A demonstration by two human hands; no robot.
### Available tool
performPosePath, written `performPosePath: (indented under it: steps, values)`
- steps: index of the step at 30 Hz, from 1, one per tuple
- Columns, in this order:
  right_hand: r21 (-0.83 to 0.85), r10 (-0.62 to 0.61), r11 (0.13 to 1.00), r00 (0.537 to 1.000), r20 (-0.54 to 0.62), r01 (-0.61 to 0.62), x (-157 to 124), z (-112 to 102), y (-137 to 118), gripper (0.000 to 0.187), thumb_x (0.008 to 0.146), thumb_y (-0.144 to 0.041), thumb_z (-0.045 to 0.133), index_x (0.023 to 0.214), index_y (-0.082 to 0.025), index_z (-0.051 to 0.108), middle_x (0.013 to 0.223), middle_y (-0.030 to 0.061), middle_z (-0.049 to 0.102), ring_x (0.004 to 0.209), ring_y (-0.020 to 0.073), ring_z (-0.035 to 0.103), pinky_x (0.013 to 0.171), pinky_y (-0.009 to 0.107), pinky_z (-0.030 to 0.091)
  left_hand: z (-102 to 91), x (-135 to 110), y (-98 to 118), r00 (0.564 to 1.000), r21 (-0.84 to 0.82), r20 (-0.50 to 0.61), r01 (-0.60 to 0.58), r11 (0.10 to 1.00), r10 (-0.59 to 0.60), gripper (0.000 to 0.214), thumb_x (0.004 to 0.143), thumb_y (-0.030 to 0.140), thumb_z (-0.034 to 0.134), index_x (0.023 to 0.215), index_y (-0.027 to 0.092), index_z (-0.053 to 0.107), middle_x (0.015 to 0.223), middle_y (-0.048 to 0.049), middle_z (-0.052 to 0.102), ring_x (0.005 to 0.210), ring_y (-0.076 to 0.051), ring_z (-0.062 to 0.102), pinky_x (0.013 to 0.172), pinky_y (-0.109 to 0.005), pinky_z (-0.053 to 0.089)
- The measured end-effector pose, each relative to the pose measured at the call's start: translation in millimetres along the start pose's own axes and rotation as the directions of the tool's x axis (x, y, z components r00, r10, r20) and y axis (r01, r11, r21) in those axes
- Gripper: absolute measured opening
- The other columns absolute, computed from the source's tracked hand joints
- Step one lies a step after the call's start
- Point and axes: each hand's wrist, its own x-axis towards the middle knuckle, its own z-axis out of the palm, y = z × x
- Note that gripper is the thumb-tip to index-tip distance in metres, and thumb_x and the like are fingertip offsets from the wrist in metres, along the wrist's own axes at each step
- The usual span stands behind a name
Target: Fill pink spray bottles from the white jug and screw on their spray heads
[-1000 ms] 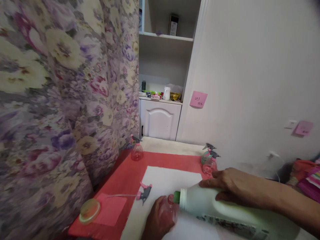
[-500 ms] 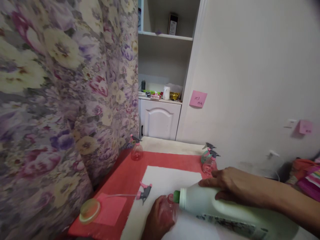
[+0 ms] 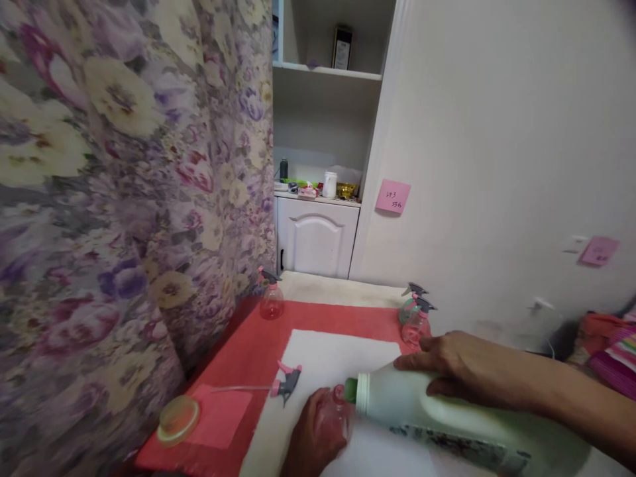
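My left hand point(image 3: 313, 437) is wrapped round a clear pink spray bottle point(image 3: 336, 417) that has its top off. My right hand point(image 3: 442, 361) grips a large pale green jug point(image 3: 412, 401), tipped on its side. The jug's green spout point(image 3: 350, 390) sits right at the small bottle's mouth; whether liquid is flowing I cannot make out. A grey and pink spray head point(image 3: 287, 385) with a long thin tube lies to the left of my left hand. Farther left rests a round translucent cap point(image 3: 177, 419), beside a pink paper square point(image 3: 223, 419).
One pink spray bottle point(image 3: 271, 301) stands at the table's back left. At the back right are a second pink bottle point(image 3: 415, 328) and a green one point(image 3: 407, 308). A white cloth point(image 3: 342, 348) covers part of the red tabletop point(image 3: 322, 315). A floral curtain point(image 3: 149, 199) borders the left side.
Both hands, the bottle and the jug hold nearly the same pose as before. Only a slight shift of the view shows.
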Motion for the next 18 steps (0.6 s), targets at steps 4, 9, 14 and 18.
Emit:
performPosePath:
  steps: [4,9,14,18]
  values:
    - [-0.008,0.010,1.000,1.000,0.014,-0.010,-0.4,0.2,0.5,0.042,0.096,-0.029,0.049,0.138,-0.032,0.051,0.101,0.0094,0.067,0.081,0.0213,0.062,0.072,0.032,0.045,0.6,0.8,-0.2,0.999,-0.013,0.040,-0.002,1.000,0.002,0.072,0.069,0.037,0.075,0.131,0.025,0.040,0.136,-0.0123,0.060,0.130,-0.031,0.055,0.111,-0.047,0.044]
    - [0.010,0.002,1.000,1.000,-0.003,-0.001,0.7,-1.0,-0.6,0.041,0.096,-0.029,0.049,0.137,-0.031,0.053,0.100,0.0094,0.068,0.083,0.0217,0.063,0.074,0.032,0.046,-0.1,0.4,9.0,1.000,0.001,0.017,0.015,1.000,-0.015,0.067,0.068,0.035,0.074,0.127,0.025,0.044,0.132,-0.0135,0.063,0.126,-0.032,0.059,0.107,-0.048,0.048]
    - [0.000,0.010,1.000,1.000,0.001,-0.010,1.2,-2.3,-2.0,0.040,0.096,-0.029,0.049,0.136,-0.032,0.054,0.100,0.0097,0.068,0.084,0.0224,0.064,0.075,0.032,0.046,-0.6,0.9,16.4,1.000,-0.038,0.025,0.007,0.999,-0.006,0.066,0.069,0.035,0.072,0.128,0.024,0.044,0.132,-0.0145,0.064,0.125,-0.033,0.059,0.106,-0.048,0.049]
    - [0.005,0.009,1.000,1.000,-0.015,-0.009,0.7,-1.9,-1.6,0.041,0.095,-0.028,0.050,0.136,-0.033,0.054,0.098,0.0091,0.069,0.080,0.0212,0.063,0.072,0.031,0.045,0.6,1.9,20.3,1.000,-0.051,0.013,0.025,0.998,-0.024,0.064,0.067,0.034,0.073,0.125,0.024,0.046,0.130,-0.0149,0.065,0.123,-0.032,0.061,0.106,-0.046,0.050]
